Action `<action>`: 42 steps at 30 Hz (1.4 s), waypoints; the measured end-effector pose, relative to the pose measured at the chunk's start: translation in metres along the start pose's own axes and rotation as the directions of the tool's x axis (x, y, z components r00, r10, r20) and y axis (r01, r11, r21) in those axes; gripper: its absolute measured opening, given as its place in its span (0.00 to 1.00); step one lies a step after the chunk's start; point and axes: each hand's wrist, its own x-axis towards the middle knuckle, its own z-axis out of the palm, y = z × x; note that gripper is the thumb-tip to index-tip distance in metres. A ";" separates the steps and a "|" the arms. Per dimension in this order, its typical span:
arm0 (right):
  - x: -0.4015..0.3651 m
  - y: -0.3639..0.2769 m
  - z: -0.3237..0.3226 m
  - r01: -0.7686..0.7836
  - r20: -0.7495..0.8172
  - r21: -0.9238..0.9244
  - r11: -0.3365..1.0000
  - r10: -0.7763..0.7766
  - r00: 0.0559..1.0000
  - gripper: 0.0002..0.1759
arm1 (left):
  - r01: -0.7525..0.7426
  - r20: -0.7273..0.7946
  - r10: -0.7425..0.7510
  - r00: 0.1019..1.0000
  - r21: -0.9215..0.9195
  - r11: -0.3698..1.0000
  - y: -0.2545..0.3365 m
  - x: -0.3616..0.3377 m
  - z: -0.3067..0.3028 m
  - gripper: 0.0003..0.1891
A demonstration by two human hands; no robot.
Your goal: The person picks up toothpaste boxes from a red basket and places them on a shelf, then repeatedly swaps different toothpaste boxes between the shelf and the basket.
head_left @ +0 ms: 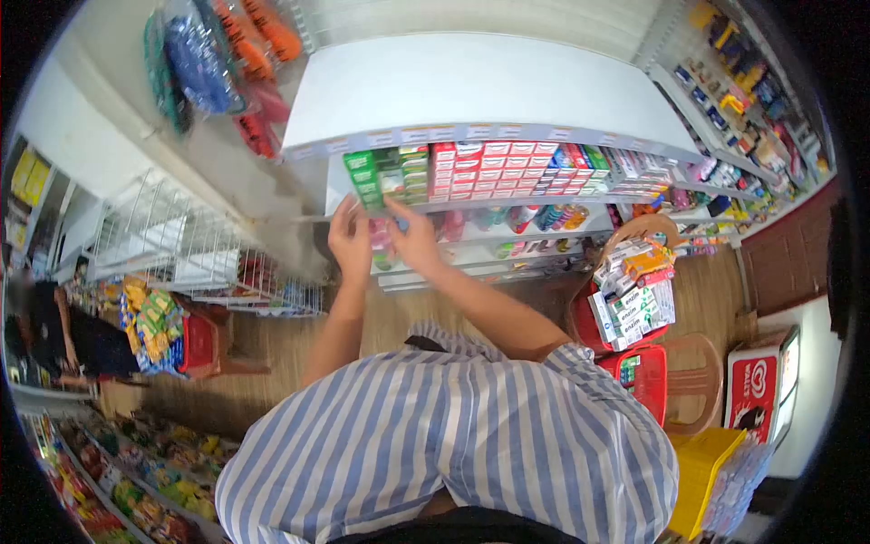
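Note:
At the left end of a shelf row stands a slightly tilted stack of green toothpaste boxes (362,178). My left hand (348,239) grips its lower left side, fingers bent around the front edge. From the other side my right hand (414,239) closes on its lower right edge, with the thumb and index finger near the box ends. Just right of the stack are darker green boxes (414,174), then rows of red and white toothpaste boxes (494,170). The exact contact of the fingertips is partly hidden.
Above the boxes is a white shelf (471,86). A wire rack (172,227) is on the left, with a person (68,331) beyond it. On the right, a chair holds a pile of boxes (634,313) near a red basket (645,385) and a yellow crate (702,480).

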 end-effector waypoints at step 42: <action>-0.632 0.272 -0.610 -0.120 -0.558 0.822 0.557 0.830 0.029 0.14 | 0.040 0.639 -0.486 -0.596 0.629 0.777 -0.136 -0.689 0.507 0.35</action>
